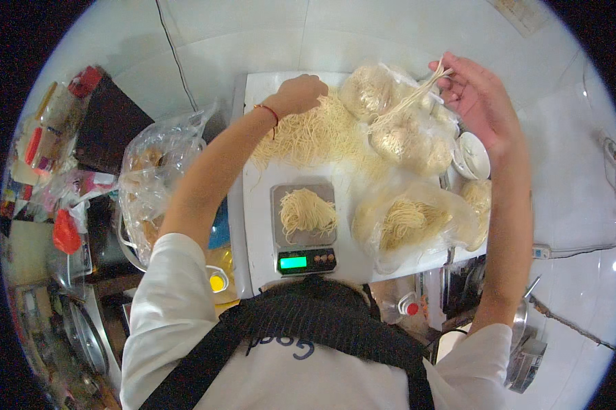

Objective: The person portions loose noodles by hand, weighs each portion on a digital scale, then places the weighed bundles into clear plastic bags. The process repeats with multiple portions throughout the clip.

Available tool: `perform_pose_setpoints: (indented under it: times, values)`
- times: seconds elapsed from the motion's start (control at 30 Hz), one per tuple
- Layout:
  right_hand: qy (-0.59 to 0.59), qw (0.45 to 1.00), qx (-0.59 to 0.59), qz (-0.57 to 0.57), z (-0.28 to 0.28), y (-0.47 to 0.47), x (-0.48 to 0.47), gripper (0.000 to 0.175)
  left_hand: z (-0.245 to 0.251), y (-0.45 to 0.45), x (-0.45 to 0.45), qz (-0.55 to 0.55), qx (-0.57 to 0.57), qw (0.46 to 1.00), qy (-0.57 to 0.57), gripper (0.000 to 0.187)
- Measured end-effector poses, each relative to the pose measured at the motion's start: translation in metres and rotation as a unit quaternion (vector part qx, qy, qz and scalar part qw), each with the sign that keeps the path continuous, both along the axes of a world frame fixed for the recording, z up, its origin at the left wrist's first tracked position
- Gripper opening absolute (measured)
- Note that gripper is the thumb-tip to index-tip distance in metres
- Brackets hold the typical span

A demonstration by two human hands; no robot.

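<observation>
My right hand (469,95) is raised at the back right, pinching a thin bunch of noodle strands (413,100) that slants down to the left over the bagged noodles. At the back of the white table (259,205), my left hand (302,95) is curled at the loose pile of noodles (308,130). Its fingertips are hidden, so whether it grips any strands is unclear. A small nest of noodles (306,211) rests on a digital kitchen scale (304,241) with a lit green display. To its right lies an open clear plastic bag (369,230) with noodles inside.
Several filled noodle bags (372,95) crowd the table's back right, beside a white bowl (473,155). A large clear plastic bag (159,148) stands left of the table. Bottles with a yellow cap (217,283) and a red cap (412,308) stand below the front edge.
</observation>
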State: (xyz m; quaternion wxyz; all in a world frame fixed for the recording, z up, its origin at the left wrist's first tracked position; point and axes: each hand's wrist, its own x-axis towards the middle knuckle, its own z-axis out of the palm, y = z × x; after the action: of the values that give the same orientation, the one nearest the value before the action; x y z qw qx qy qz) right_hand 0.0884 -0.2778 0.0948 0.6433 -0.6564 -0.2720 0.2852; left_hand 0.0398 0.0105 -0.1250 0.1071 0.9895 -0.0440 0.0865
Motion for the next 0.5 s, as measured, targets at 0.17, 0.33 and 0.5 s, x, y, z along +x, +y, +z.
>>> perform_pose_setpoints:
  times: [0.17, 0.33, 0.5]
  values:
    - [-0.024, 0.999, 0.01, -0.02, -0.002, 0.0, -0.002, 0.024, -0.025, -0.001, 0.018, 0.087, 0.08, 0.992, 0.051, 0.019]
    - [-0.043, 0.999, -0.006, -0.013, -0.005, -0.005, 0.011, 0.028, -0.021, 0.027, 0.034, 0.043, -0.044, 0.998, 0.027, 0.021]
    - [0.008, 0.998, 0.01, 0.057, -0.007, 0.0, 0.017, 0.023, 0.054, 0.031, 0.04, -0.069, -0.305, 0.946, -0.085, 0.021]
